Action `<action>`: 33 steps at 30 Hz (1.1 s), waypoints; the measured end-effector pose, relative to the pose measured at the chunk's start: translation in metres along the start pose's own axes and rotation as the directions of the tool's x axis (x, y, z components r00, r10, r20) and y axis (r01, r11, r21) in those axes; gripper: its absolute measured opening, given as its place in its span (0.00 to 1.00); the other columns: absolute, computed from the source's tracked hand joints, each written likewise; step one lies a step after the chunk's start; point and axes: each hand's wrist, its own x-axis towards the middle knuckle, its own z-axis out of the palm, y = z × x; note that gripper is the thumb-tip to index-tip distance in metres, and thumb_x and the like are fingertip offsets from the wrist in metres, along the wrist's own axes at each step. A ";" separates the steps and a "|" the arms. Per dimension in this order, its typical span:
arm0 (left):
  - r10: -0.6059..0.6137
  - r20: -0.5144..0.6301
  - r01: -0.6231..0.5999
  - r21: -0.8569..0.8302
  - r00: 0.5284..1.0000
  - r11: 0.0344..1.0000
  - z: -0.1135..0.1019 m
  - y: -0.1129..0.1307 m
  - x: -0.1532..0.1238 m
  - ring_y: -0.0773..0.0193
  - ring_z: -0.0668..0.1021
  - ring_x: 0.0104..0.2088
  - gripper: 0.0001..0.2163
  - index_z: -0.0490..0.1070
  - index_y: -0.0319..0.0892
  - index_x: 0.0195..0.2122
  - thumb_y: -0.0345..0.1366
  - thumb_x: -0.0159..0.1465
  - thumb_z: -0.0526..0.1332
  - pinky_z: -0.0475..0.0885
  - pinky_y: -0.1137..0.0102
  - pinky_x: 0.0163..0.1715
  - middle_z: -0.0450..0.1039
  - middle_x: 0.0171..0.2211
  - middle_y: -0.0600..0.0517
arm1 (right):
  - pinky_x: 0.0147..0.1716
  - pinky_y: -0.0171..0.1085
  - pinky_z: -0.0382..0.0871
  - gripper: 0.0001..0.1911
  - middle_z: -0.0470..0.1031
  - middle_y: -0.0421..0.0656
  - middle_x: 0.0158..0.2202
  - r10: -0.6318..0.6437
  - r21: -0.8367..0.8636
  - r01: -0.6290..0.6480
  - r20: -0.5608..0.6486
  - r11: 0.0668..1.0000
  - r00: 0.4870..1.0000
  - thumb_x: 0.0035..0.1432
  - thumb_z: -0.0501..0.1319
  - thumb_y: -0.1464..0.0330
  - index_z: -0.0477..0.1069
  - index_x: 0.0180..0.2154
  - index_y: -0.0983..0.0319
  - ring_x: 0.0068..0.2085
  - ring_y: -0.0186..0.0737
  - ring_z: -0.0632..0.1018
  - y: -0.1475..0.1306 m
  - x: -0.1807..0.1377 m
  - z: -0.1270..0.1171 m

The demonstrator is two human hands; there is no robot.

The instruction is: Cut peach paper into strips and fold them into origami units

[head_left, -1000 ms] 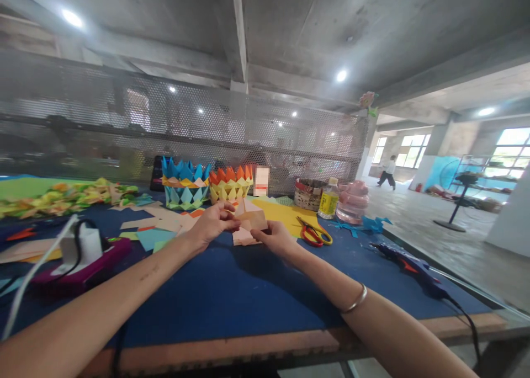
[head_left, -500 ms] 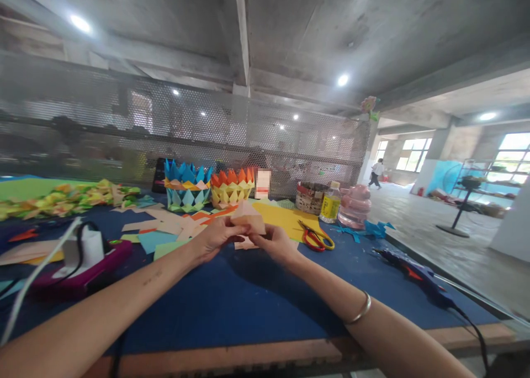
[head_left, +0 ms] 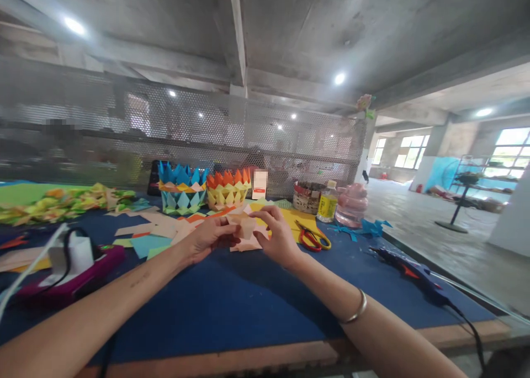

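A small piece of folded peach paper is pinched between the thumb and fingers of my left hand, held up above the blue tabletop. My right hand is beside its right edge, thumb and forefinger spread apart. Whether a right fingertip touches the paper I cannot tell. Below and behind the hands lie loose peach sheets, a light blue sheet and a large yellow sheet. Scissors with red and yellow handles rest to the right of my right hand.
Behind stand a blue folded-paper basket and an orange-yellow one. A yellow-labelled bottle and a pink container are at the back right. A glue gun lies right; a purple power strip is left.
My right hand has let go of the folded paper and its fingers have spread. The paper, upright and pointed between both hands before, now sits lower in my left hand.
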 end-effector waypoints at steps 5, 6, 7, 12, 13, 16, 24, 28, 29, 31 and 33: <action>0.008 0.008 -0.008 0.001 1.000 1.000 -0.002 -0.002 0.001 0.69 0.75 0.25 0.07 0.73 0.40 0.28 0.34 0.48 0.67 0.69 0.73 0.31 0.75 0.26 0.53 | 0.54 0.45 0.57 0.32 0.63 0.44 0.54 -0.157 -0.102 0.161 0.043 0.982 0.987 0.48 0.59 0.78 0.60 0.55 0.55 0.55 0.43 0.62 0.001 0.003 -0.001; 0.017 0.015 -0.017 0.002 1.000 1.000 -0.003 -0.003 0.002 0.69 0.75 0.25 0.07 0.73 0.40 0.28 0.33 0.48 0.67 0.69 0.74 0.31 0.75 0.26 0.53 | 0.54 0.45 0.57 0.33 0.64 0.44 0.54 -0.180 -0.096 0.185 0.061 0.978 0.982 0.48 0.59 0.78 0.59 0.56 0.55 0.56 0.43 0.62 0.002 0.003 -0.001; 0.023 0.025 -0.023 0.003 0.999 1.000 -0.004 -0.003 0.002 0.69 0.75 0.25 0.07 0.73 0.40 0.28 0.34 0.48 0.67 0.69 0.74 0.31 0.75 0.26 0.53 | 0.54 0.45 0.57 0.31 0.65 0.44 0.54 -0.199 -0.086 0.205 0.073 0.975 0.977 0.49 0.59 0.77 0.60 0.56 0.56 0.56 0.43 0.62 0.002 0.003 0.000; 0.018 0.063 -0.018 0.010 0.998 1.000 -0.004 -0.002 0.001 0.68 0.75 0.26 0.13 0.74 0.40 0.36 0.36 0.49 0.67 0.69 0.72 0.31 0.76 0.31 0.50 | 0.54 0.44 0.59 0.17 0.72 0.42 0.48 -0.266 -0.062 0.271 0.084 0.961 0.960 0.55 0.56 0.75 0.70 0.46 0.57 0.56 0.42 0.63 0.006 0.002 0.002; 0.013 0.060 -0.014 0.011 0.998 1.000 -0.004 -0.002 0.001 0.67 0.75 0.26 0.14 0.74 0.40 0.37 0.36 0.49 0.67 0.69 0.72 0.30 0.76 0.31 0.50 | 0.54 0.44 0.59 0.15 0.72 0.42 0.48 -0.273 -0.063 0.279 0.088 0.958 0.958 0.56 0.56 0.74 0.71 0.45 0.57 0.55 0.41 0.64 0.007 0.002 0.002; 0.003 0.055 -0.004 0.010 0.998 1.000 -0.002 -0.001 -0.001 0.66 0.76 0.27 0.14 0.74 0.40 0.37 0.36 0.49 0.67 0.70 0.71 0.30 0.76 0.31 0.50 | 0.53 0.44 0.60 0.13 0.73 0.42 0.47 -0.295 -0.062 0.301 0.095 0.951 0.951 0.58 0.56 0.72 0.72 0.43 0.57 0.53 0.41 0.65 0.007 0.003 0.001; 0.014 0.043 -0.014 0.001 0.999 1.000 -0.002 0.004 -0.002 0.66 0.75 0.28 0.10 0.75 0.39 0.30 0.34 0.47 0.68 0.70 0.71 0.33 0.75 0.28 0.52 | 0.48 0.40 0.62 0.09 0.72 0.43 0.43 -0.248 -0.036 0.253 0.106 0.967 0.963 0.57 0.58 0.67 0.74 0.39 0.57 0.48 0.40 0.68 -0.001 0.003 0.001; 0.019 0.033 -0.020 0.041 0.999 0.999 -0.001 0.004 -0.003 0.68 0.75 0.26 0.10 0.75 0.38 0.30 0.36 0.47 0.68 0.69 0.71 0.31 0.75 0.26 0.52 | 0.45 0.38 0.63 0.07 0.72 0.42 0.39 -0.176 -0.006 0.176 0.050 0.984 0.983 0.57 0.59 0.66 0.75 0.35 0.56 0.43 0.37 0.69 -0.002 0.000 0.006; 0.031 0.040 -0.033 0.052 0.999 0.998 0.000 0.003 -0.003 0.68 0.75 0.25 0.10 0.75 0.38 0.29 0.36 0.47 0.68 0.69 0.72 0.31 0.75 0.25 0.52 | 0.44 0.38 0.64 0.06 0.72 0.42 0.38 -0.154 -0.004 0.155 0.031 0.988 0.988 0.56 0.59 0.66 0.75 0.34 0.56 0.42 0.37 0.69 -0.002 0.000 0.007; 0.051 0.062 -0.055 0.071 0.997 0.996 0.001 0.003 -0.005 0.67 0.75 0.27 0.10 0.75 0.38 0.28 0.38 0.47 0.68 0.69 0.72 0.30 0.75 0.26 0.51 | 0.43 0.38 0.64 0.05 0.72 0.43 0.38 -0.108 -0.012 0.108 -0.006 0.994 0.994 0.55 0.61 0.67 0.75 0.31 0.58 0.42 0.38 0.70 -0.003 -0.001 0.009; 0.056 0.074 -0.062 0.082 0.996 0.995 0.003 0.003 -0.007 0.65 0.77 0.30 0.11 0.75 0.38 0.30 0.38 0.47 0.69 0.70 0.71 0.33 0.76 0.28 0.50 | 0.43 0.39 0.64 0.04 0.70 0.44 0.38 -0.055 -0.030 0.054 -0.042 0.998 0.998 0.53 0.62 0.67 0.74 0.29 0.60 0.42 0.39 0.70 -0.005 -0.001 0.009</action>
